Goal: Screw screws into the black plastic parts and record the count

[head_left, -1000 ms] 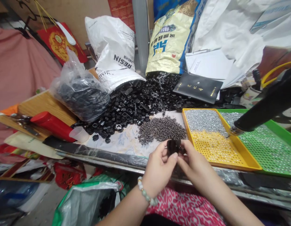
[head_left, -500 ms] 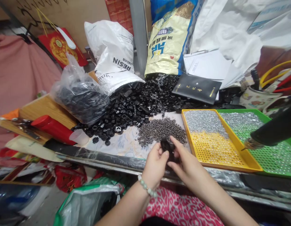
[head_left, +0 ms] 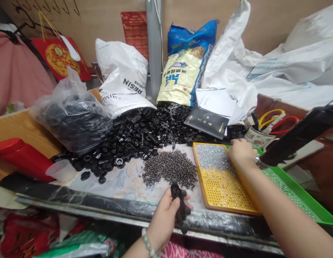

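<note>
My left hand [head_left: 168, 206] is closed around a black plastic part [head_left: 179, 204] with rounded knobs, just over the table's front edge. My right hand [head_left: 243, 152] is at the far end of the green tray [head_left: 312, 204]. Its fingers curl downward and their tips are hidden, so I cannot make out what they hold. Small silver metal pieces lie in the green tray and in the yellow tray [head_left: 206, 200] beside it. A pile of small dark metal pieces [head_left: 170, 166] lies in front of my left hand.
A black power screwdriver [head_left: 292, 139] hangs at the right, close to my right hand. Black plastic parts [head_left: 129, 139] are heaped behind, below the white sack [head_left: 123, 79] and yellow-blue sack [head_left: 179, 71]. A black notebook [head_left: 206, 122], scissors in a cup [head_left: 259, 138] and a red bottle [head_left: 19, 159] stand around.
My right hand has left the black plastic part and reached forward and right to the green tray. My left hand keeps the part alone. The view has shifted.
</note>
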{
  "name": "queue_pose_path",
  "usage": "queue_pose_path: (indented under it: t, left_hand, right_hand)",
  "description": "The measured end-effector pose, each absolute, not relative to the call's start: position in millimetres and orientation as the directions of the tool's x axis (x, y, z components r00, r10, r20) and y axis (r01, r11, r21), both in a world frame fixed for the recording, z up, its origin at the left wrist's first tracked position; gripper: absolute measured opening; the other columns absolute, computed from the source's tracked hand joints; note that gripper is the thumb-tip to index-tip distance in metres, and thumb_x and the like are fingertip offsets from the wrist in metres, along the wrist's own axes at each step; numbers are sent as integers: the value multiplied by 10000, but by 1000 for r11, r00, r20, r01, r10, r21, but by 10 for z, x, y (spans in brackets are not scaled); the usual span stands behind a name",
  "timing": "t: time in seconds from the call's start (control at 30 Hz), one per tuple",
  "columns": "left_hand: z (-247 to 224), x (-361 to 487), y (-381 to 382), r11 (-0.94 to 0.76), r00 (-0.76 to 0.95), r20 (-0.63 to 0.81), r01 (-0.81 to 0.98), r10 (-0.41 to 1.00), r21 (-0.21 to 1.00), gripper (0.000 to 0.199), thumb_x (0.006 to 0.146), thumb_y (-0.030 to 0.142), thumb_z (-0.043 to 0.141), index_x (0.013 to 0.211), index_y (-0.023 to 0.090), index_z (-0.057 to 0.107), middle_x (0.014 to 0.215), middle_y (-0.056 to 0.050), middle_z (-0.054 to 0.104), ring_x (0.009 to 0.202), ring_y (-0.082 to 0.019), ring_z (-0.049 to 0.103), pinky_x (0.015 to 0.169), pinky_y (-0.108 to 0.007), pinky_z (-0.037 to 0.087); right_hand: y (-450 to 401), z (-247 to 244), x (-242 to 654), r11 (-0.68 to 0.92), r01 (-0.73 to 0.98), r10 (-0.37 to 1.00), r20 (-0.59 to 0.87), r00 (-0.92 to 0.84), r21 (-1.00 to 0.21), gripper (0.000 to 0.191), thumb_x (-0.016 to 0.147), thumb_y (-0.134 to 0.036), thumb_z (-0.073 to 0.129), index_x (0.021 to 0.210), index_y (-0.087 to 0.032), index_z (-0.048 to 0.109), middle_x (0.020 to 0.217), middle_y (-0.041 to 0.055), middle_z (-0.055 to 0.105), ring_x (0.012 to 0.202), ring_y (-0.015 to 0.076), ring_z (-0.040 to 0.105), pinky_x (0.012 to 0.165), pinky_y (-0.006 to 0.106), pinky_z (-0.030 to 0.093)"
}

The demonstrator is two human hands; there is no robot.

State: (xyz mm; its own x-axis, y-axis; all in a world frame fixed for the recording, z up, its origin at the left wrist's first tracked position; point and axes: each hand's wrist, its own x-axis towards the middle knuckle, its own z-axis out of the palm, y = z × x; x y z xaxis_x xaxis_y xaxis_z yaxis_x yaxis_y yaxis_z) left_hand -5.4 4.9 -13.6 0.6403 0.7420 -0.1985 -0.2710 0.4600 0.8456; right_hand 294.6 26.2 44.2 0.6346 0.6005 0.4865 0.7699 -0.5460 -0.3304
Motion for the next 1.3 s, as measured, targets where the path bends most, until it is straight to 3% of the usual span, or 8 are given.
queue_pose_path:
  t: [0.3,0.5,0.6,0.67,0.83,0.97,1.1,1.3]
  left_hand:
    - [-146,-50,89,552,674,-243,-289,698,782,442,728,360,601,1077,171,406,774,-8,511,687,-126,552,599,-245,382]
    - [117,40,52,648,656,-328,-329,680,687,437,591,92,516,1010,166,415,848,-29,532,762,-127,557,632,-232,381]
    - [187,80,24,692,670,-349,-345,655,634,478,503,60,478,966,168,436,764,-3,531,675,-115,537,609,-232,377]
    - [214,76,-5,713,692,-325,-392,645,581,430,482,74,478,905,151,474,730,-5,540,644,-99,519,617,-222,379]
    - [259,4,-65,750,704,-290,-522,648,407,383,593,286,534,947,141,520,748,-38,592,697,-123,550,671,-226,402]
    - [260,-2,-103,683,614,-318,-556,722,474,388,699,401,596,976,134,548,849,-40,622,815,-123,558,810,-229,394]
    - [202,8,-124,566,558,-225,-570,799,595,476,652,364,702,1042,145,543,961,-41,622,1027,-140,513,967,-239,310]
    - [109,-41,-105,445,518,-143,-524,843,727,383,759,370,607,1085,182,541,1202,-58,534,1186,-179,412,1014,-285,280]
  right_hand:
    - [496,677,3450,-447,872,705,521,481,-201,246,738,-149,475,495,-154,509,541,30,404,702,197,544,651,361,394]
    - [43,780,2616,-243,963,731,630,262,-119,184,849,-247,346,859,-209,526,856,89,471,775,208,510,685,369,404]
    - [-405,550,1920,161,976,691,723,-6,-146,177,831,-222,434,994,-255,494,891,70,529,835,193,546,709,306,462]
    - [-668,301,1558,352,926,664,734,-146,-134,353,797,-173,488,1132,-287,485,1009,59,562,903,174,574,735,253,489]
    - [-841,-64,1218,485,848,677,705,-210,-213,467,823,-126,457,1260,-285,418,1092,54,596,962,175,587,834,287,494]
    - [-762,-10,1226,486,856,643,735,-215,-175,387,842,-122,445,1202,-259,485,1051,70,611,1053,187,534,881,341,443]
    - [-736,11,1251,454,891,643,690,-332,5,333,879,-168,375,1181,-198,514,1057,94,595,1100,201,486,885,354,406]
    - [-682,-67,1264,400,905,653,647,-394,147,326,877,-126,340,1134,-170,536,1151,97,531,1111,217,449,871,362,391]
